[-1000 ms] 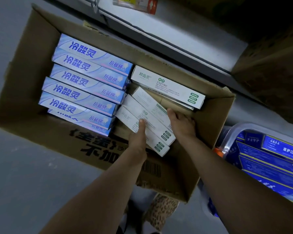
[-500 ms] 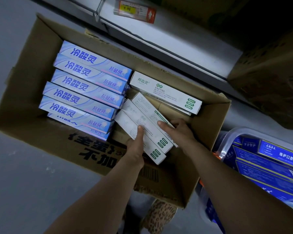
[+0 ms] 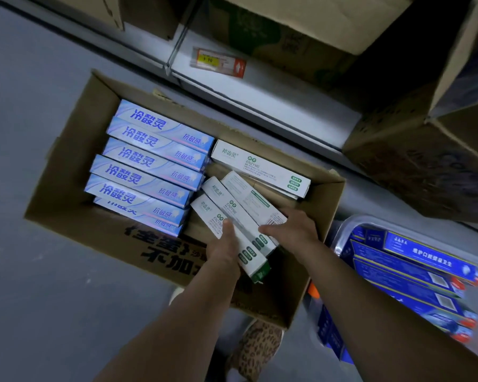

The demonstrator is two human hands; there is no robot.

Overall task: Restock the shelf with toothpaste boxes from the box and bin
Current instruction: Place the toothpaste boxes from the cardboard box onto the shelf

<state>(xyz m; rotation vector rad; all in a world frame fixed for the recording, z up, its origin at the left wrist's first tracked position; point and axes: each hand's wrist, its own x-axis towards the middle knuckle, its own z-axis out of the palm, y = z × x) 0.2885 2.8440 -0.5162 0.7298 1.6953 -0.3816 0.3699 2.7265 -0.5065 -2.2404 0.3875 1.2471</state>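
Head view, looking down at the floor (image 3: 33, 271).

Cardboard box (image 3: 75, 172) open on the floor, just in front of the shelf (image 3: 260, 97). Black print on its near wall; only "不加" can be read with confidence.

Left half of the box: stack of blue-and-white toothpaste boxes (image 3: 149, 161), overlapping like shingles, each printed "冷酸灵" in large blue characters and "抗敏感" in smaller ones toward the right end.

Right half, against the far wall: one white toothpaste box (image 3: 260, 168) lying flat, marked "邦齿灵" and "ENZYME", with green label patches at its right end.

Three white boxes (image 3: 232, 213) of the same "邦齿灵 / ENZYME" design sit as a fanned bundle at the near right of the box, tilted, near ends above the box's near wall.

Left hand (image 3: 226, 246): grasping the bundle from the left, thumb laid over the top face.
Right hand (image 3: 293, 230): curled round the bundle's right side, thumb on top.

Bin (image 3: 345, 230), clear plastic, on the floor right of the box, holds dark blue toothpaste boxes (image 3: 414, 266); white writing blurred, not legible.

Shelf edge carries a price tag (image 3: 218, 63), yellow panel, red end with white arrow; digits look like "9.90", unsure. Brown cartons (image 3: 414, 155) stand on the shelf.
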